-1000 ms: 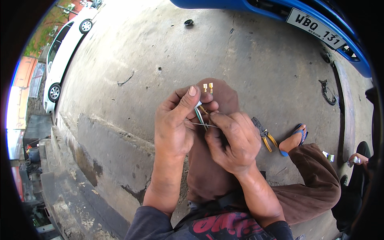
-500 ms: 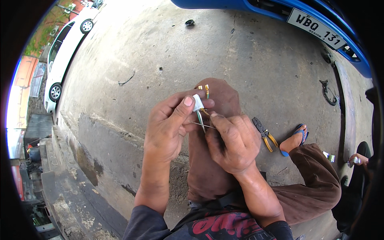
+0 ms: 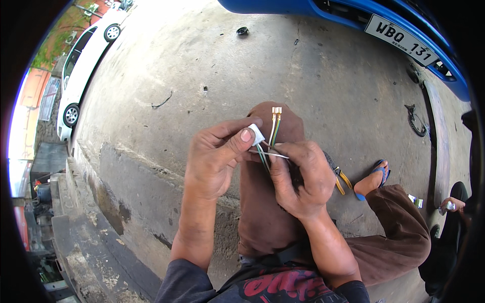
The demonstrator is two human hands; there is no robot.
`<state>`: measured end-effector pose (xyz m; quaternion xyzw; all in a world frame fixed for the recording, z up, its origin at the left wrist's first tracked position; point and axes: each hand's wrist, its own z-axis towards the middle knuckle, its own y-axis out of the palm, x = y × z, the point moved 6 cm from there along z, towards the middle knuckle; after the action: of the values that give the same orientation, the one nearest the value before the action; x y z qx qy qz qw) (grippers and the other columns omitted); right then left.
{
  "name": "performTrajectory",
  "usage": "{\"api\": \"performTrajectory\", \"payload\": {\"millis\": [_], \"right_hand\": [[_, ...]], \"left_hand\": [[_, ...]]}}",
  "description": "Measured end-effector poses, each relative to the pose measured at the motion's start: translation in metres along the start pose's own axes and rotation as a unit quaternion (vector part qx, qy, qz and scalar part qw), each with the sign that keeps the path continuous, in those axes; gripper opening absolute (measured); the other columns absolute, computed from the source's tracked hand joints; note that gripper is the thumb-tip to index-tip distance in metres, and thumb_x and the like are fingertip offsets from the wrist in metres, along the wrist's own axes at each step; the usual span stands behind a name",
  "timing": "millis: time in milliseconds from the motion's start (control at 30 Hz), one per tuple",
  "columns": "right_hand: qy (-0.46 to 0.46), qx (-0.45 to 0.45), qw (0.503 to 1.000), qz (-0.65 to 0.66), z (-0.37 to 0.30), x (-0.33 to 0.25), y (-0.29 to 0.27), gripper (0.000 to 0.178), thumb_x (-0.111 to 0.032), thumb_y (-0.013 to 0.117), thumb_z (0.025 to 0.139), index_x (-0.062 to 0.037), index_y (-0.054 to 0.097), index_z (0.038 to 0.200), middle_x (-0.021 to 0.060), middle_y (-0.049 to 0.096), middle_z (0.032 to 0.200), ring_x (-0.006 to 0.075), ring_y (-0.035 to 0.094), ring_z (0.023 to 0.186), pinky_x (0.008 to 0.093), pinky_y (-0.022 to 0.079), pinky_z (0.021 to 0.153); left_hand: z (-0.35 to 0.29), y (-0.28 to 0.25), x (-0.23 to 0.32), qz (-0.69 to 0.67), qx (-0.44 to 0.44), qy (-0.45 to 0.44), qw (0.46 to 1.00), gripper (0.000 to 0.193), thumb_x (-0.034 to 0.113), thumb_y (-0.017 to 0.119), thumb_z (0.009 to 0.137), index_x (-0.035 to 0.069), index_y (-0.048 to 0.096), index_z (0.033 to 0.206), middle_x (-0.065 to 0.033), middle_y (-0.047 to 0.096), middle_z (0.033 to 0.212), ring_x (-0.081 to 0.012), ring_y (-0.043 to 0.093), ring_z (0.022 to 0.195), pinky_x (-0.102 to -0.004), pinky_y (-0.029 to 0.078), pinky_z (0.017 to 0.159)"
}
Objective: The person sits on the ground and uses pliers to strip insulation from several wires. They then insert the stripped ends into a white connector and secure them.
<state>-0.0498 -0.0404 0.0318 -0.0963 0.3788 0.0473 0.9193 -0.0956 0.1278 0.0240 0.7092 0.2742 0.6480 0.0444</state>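
Observation:
Between the thumb and fingers of my left hand (image 3: 217, 156) is a small white plastic connector (image 3: 256, 134), held tilted above my knee. White and green wires (image 3: 262, 154) run out of its lower end. My right hand (image 3: 303, 174) pinches a thin wire close to that end of the connector; the fingertips hide where the wire enters. Two more wires (image 3: 274, 132), one white and one green with yellow, stick up past my right fingertips. Brass crimp terminals (image 3: 276, 110) cap their free ends.
Crimping pliers with yellow handles (image 3: 343, 181) lie on the concrete to the right, partly behind my right hand. Past them is a foot in a blue flip-flop (image 3: 379, 174). A coiled black cable (image 3: 415, 121) lies farther off. A blue car (image 3: 303, 9) stands ahead, a low concrete ledge (image 3: 136, 187) at left.
Both hands have shifted slightly right. The two terminal-ended wires now stand side by side, clear of my left fingers. My right fingers have come up closer to the connector.

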Motion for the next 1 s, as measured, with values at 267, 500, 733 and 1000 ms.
{"api": "performTrajectory", "payload": {"millis": [267,500,733,1000], "right_hand": [[0.109,0.032,0.981,0.156,0.001,0.006,-0.009,0.013,-0.003,0.074,0.09,0.0023,0.071,0.101,0.007,0.068,0.086,0.0145,0.06,0.071,0.0262,0.046,0.063],[0.352,0.088,0.87,0.334,-0.018,0.03,-0.016,0.017,-0.011,0.066,0.102,0.0033,0.07,0.109,0.0058,0.062,0.083,0.012,0.057,0.068,0.0245,0.045,0.059],[0.234,0.03,0.94,0.248,0.01,0.006,-0.065,0.024,-0.013,0.076,0.095,0.0033,0.071,0.112,0.009,0.063,0.094,0.0123,0.055,0.069,0.0259,0.042,0.059],[-0.004,-0.167,0.985,-0.054,0.068,-0.065,-0.098,0.027,-0.005,0.084,0.067,-0.004,0.081,0.093,0.0023,0.064,0.074,0.0149,0.054,0.061,0.0294,0.041,0.055]], "left_hand": [[-0.001,0.004,-0.005,-0.007,-0.014,0.066,0.998,0.031,0.01,0.067,0.102,-0.008,0.066,0.128,-0.015,0.074,0.107,-0.0237,0.074,0.096,-0.0388,0.065,0.083],[-0.014,0.027,-0.012,-0.135,-0.106,0.01,0.985,0.043,0.017,0.064,0.105,-0.005,0.056,0.14,-0.017,0.068,0.118,-0.0229,0.071,0.092,-0.0373,0.061,0.075],[-0.031,0.044,-0.005,-0.094,-0.171,0.05,0.98,0.039,0.019,0.078,0.095,-0.006,0.069,0.125,-0.0125,0.072,0.108,-0.0172,0.069,0.089,-0.0283,0.058,0.078],[-0.034,0.067,0.008,0.01,-0.229,0.097,0.969,0.047,0.014,0.086,0.083,-0.006,0.072,0.123,-0.0176,0.07,0.118,-0.02,0.069,0.106,-0.0278,0.057,0.087]]}}
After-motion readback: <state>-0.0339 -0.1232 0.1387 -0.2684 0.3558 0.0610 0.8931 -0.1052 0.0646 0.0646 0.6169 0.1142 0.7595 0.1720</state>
